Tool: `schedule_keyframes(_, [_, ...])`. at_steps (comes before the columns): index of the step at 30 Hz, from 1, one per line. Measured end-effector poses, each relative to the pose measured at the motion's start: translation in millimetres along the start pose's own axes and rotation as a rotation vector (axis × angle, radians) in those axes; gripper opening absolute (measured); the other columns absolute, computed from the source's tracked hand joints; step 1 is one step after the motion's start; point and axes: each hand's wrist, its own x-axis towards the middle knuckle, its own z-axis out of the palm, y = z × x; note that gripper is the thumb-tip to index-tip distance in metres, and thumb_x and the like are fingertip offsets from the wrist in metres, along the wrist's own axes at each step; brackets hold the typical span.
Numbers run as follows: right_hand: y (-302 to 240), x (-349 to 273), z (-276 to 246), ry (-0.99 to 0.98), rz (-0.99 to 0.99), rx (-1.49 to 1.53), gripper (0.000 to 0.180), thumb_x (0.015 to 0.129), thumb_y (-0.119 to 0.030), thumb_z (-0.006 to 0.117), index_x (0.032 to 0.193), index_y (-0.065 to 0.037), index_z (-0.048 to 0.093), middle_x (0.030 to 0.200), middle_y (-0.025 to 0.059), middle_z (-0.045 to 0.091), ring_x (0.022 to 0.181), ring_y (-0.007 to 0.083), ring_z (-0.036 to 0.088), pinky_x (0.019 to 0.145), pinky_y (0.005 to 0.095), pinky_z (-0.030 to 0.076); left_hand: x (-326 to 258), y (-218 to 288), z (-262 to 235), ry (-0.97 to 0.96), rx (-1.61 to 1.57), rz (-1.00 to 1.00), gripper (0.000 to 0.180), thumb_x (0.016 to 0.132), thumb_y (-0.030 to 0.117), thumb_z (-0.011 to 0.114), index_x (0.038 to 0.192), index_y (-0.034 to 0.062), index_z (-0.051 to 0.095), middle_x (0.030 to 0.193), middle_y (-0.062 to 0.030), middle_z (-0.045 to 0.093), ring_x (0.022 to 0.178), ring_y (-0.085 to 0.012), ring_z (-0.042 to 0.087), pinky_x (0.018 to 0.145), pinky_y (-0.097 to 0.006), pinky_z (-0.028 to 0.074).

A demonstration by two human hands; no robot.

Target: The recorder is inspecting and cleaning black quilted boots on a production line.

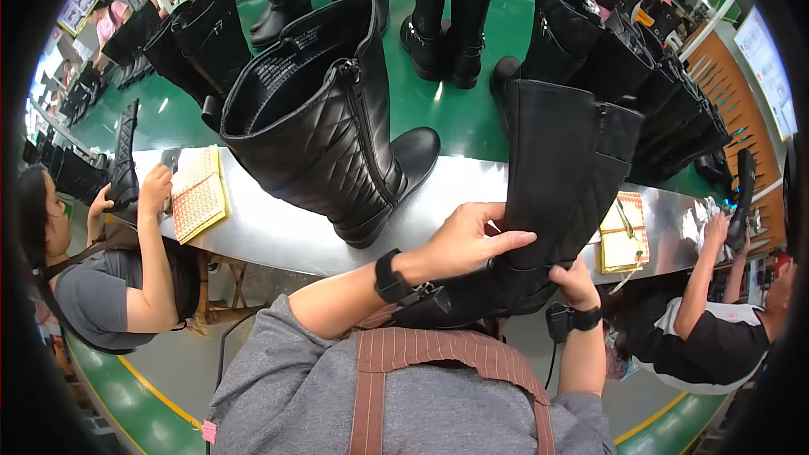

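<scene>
the left hand (470, 238) pinches a black boot (560, 177) by its shaft, the right hand (576, 285) closed around its ankle. another boot (313, 147) stands on the metal bench (459, 190).

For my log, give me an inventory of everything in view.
Table: one, green top, silver near edge, centre
Held boot: one, black, right of centre
Quilted boot: one, black, standing left of centre
Other boots: many, black, mostly around the table
Bundles: two, yellow, left and right on table edge
Co-workers: several, mixed clothing, sides and back
Apron: one, brown, lower centre
Wristbands: two, black, lower centre
Left hand: one, bare, held boot's shaft
Right hand: one, bare, its ankle
</scene>
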Motion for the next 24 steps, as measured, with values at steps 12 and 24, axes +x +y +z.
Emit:
schedule_keyframes(12, [-39.3, -25.9, 76.5, 1.004, -0.015, -0.408, 0.039, 0.095, -0.024, 0.069, 0.118, 0.006, 0.06, 0.115, 0.0069, 0.065, 0.1, 0.0124, 0.058, 0.091, 0.0286, 0.046, -141.1, -5.1, -96.4, 1.017, 0.911, 0.872, 0.067, 0.074, 0.009, 0.08, 0.13, 0.0001, 0.045, 0.114, -0.0153, 0.053, 0.098, -0.0272, 0.056, 0.088, -0.038, 0.047])
schedule_keyframes(24, [-26.9, 28.5, 73.0, 0.089, 0.261, -0.295, 0.045, 0.081, -0.021, 0.08, 0.119, 0.0, 0.067, 0.119, 0.0086, 0.068, 0.109, 0.0178, 0.061, 0.099, 0.0309, 0.045, -117.5, -26.8, -145.6, 0.374, 0.608, -0.146, 0.056, 0.074, 0.015, 0.087, 0.121, -0.004, 0.063, 0.118, -0.01, 0.067, 0.108, -0.0192, 0.062, 0.095, -0.032, 0.049])
